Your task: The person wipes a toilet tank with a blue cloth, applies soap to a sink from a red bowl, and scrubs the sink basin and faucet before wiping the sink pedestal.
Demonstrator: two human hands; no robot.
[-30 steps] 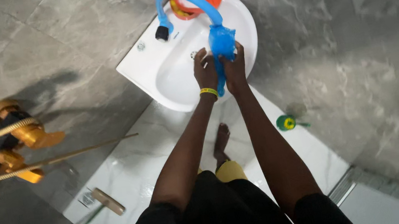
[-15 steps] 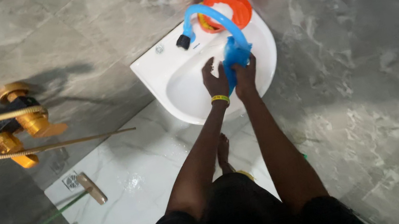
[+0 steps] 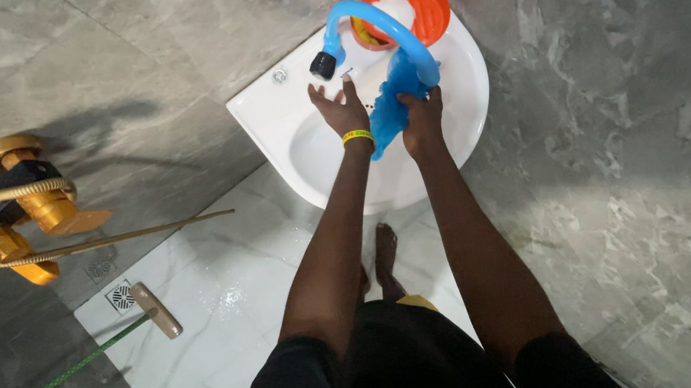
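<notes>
A white wash basin [image 3: 465, 121] is fixed to the grey marble wall. A blue curved flexible tap [image 3: 372, 23] arches over it, its black nozzle [image 3: 323, 64] pointing down. My left hand [image 3: 338, 113], with a yellow wristband, is spread open just under the nozzle and holds nothing. My right hand [image 3: 422, 122] grips a blue cloth [image 3: 393, 105] that hangs over the basin beside the tap's base. An orange plastic bowl [image 3: 416, 3] sits at the back of the basin.
Gold shower fittings [image 3: 17, 209] with a metal hose stick out from the wall on the left. A brush with a green handle [image 3: 153, 310] lies by a floor drain [image 3: 119, 296] on the wet white floor. My bare foot [image 3: 385, 253] stands below the basin.
My left hand has let go of the blue cloth and moved up left under the tap nozzle, fingers spread. My right hand keeps the cloth. The view shifted slightly.
</notes>
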